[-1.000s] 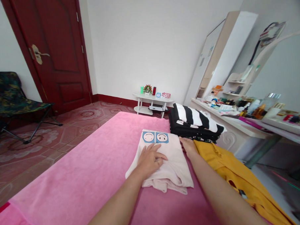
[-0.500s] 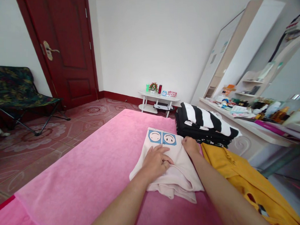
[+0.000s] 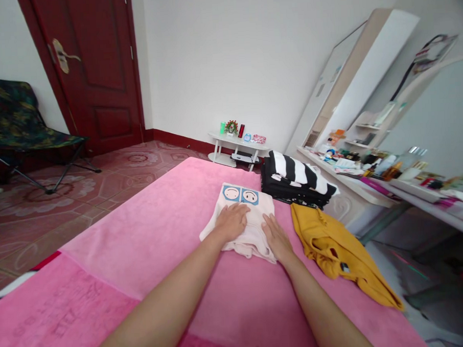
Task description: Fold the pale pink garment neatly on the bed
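A folded pale pink garment (image 3: 252, 208) with two smiley faces on a blue patch lies on the pink bed cover (image 3: 157, 238). My left hand (image 3: 231, 222) rests flat on its middle, fingers spread. My right hand (image 3: 276, 238) lies flat on its near right corner. Neither hand grips the cloth. To the right of the garment a yellow garment (image 3: 334, 248) lies loose. Behind it sits a folded black and white striped stack (image 3: 295, 183).
A dressing table (image 3: 366, 188) crowded with bottles and a mirror stands at the right. A small white side table (image 3: 238, 150) is by the far wall. A dark red door (image 3: 92, 72) and a folding chair (image 3: 18, 131) are at the left, on a tiled floor.
My right hand moved from the garment's far right edge down to its near right corner. My left hand slid a little forward and flattened. The view pulled back.
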`<state>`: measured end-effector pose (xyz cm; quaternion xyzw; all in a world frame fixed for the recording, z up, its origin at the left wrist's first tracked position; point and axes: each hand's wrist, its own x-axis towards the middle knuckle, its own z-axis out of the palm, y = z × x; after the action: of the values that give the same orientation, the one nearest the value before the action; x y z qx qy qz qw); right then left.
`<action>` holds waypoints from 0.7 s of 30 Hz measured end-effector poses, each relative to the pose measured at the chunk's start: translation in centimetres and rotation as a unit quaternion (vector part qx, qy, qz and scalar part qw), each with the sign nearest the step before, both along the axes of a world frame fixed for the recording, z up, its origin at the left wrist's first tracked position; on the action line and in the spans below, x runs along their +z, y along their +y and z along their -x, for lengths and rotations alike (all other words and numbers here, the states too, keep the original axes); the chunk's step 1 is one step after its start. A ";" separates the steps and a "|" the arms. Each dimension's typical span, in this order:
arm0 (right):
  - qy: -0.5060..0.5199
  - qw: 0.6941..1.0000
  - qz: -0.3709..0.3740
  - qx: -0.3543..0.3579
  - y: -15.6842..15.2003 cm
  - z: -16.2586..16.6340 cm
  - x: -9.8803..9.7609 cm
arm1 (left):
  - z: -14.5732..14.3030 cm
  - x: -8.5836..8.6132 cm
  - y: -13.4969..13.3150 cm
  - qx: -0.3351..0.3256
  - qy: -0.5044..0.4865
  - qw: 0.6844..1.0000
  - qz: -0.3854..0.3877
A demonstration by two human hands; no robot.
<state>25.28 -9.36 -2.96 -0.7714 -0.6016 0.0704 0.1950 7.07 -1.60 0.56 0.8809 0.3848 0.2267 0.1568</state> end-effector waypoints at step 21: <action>0.206 0.930 -0.295 0.078 -4.2 2.0 2.5 | 6.3 3.3 -5.9 0.064 0.017 0.997 0.033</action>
<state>23.30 -13.59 -0.50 -0.5981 -0.6000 0.0618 0.5277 0.82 -7.55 3.91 0.8526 0.4503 0.2078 0.1647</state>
